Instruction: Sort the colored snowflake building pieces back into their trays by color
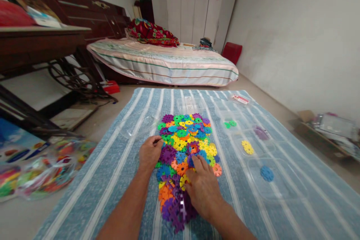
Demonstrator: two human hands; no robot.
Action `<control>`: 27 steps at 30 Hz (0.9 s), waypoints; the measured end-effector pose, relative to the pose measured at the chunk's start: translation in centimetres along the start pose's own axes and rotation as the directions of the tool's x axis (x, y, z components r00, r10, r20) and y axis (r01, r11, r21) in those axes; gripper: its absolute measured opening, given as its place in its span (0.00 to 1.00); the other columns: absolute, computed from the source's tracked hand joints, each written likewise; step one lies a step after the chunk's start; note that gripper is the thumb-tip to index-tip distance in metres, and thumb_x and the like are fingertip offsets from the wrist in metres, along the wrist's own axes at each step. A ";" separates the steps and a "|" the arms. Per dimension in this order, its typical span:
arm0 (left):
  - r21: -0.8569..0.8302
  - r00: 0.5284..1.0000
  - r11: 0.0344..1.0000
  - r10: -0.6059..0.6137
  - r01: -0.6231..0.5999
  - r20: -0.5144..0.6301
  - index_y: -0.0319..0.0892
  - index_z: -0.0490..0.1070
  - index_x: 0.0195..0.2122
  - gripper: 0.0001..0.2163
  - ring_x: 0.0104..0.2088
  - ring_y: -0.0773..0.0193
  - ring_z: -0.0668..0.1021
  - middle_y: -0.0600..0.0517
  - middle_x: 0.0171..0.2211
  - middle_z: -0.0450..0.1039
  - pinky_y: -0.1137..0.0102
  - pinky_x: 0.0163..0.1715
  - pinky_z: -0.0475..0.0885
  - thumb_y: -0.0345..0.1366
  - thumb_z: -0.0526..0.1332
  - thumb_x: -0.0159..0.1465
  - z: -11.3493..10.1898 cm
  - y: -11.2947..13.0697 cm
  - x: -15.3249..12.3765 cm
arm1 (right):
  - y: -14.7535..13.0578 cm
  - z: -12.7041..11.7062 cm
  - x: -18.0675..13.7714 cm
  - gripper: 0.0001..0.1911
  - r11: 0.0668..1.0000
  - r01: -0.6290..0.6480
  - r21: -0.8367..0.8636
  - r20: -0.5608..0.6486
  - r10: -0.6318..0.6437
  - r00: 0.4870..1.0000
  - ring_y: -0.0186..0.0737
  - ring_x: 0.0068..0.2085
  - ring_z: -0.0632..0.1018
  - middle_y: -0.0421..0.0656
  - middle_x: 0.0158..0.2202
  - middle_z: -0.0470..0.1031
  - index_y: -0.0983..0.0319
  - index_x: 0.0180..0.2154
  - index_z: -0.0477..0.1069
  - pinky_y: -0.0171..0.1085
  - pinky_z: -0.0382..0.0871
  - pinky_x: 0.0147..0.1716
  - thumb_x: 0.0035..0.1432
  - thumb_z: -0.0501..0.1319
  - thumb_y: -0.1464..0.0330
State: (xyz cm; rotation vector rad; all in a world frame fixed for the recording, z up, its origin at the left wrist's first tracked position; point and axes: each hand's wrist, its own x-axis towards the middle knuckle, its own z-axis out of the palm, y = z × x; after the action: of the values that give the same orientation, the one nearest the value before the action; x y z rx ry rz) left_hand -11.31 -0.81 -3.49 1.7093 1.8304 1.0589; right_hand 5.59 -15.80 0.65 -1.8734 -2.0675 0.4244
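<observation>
A long pile of flat, notched plastic discs and square pieces (pixel 180 142) in many colours lies on a striped blue cloth (pixel 112 180). My left hand (pixel 150 153) is at the pile's left edge, thumb and fingertips pinched together beside a purple square piece (pixel 168 154). Whatever is between those fingertips is hidden. My right hand (pixel 204 185) rests over the pile's right side, fingers apart and reaching down among the pieces. By its thumb is a yellow disc (pixel 184 182), partly covered. Purple square pieces (pixel 176 213) cluster at the near end.
Clear plastic trays stand at the right, holding a blue disc (pixel 267 173), a yellow disc (pixel 248 147), purple pieces (pixel 261 132) and green pieces (pixel 230 123). A clear bag (pixel 137 127) lies left of the pile. Beyond the cloth is a bed (pixel 168 63).
</observation>
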 end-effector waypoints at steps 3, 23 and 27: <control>-0.003 1.000 1.000 -0.005 0.005 0.000 0.46 0.74 0.33 0.08 0.35 0.63 0.78 0.55 0.35 0.78 0.71 0.42 0.71 0.37 0.57 0.55 0.0 0.1 -0.2 | 0.2 0.0 -0.2 0.11 0.999 0.005 0.048 -0.005 -0.005 1.000 0.55 0.62 0.57 0.51 0.61 0.57 0.63 0.39 0.74 0.51 0.54 0.58 0.52 0.60 0.71; -0.042 1.000 0.999 -0.005 0.005 -0.001 0.44 0.74 0.34 0.08 0.35 0.63 0.78 0.53 0.35 0.77 0.70 0.41 0.71 0.37 0.57 0.56 0.5 -0.2 -0.4 | 10.9 -9.0 -0.3 0.09 0.978 -0.132 -0.160 -0.731 -0.027 0.682 0.49 0.47 0.72 0.51 0.41 0.73 0.62 0.29 0.72 0.51 0.63 0.51 0.56 0.57 0.65; -0.040 1.000 0.999 0.003 -0.003 0.005 0.44 0.74 0.33 0.08 0.35 0.63 0.78 0.53 0.35 0.77 0.71 0.41 0.71 0.37 0.56 0.56 0.4 -0.2 -0.4 | 11.9 -9.4 -0.5 0.13 0.972 -0.152 -0.180 -0.763 -0.041 0.645 0.48 0.42 0.74 0.49 0.37 0.75 0.63 0.35 0.72 0.48 0.67 0.45 0.57 0.56 0.61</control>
State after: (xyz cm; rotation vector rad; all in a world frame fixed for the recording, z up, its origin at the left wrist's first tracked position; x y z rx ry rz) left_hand -11.06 -1.07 -3.91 1.6906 1.7926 1.0841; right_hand 20.30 -15.06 4.11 -1.7793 -1.4913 -0.5649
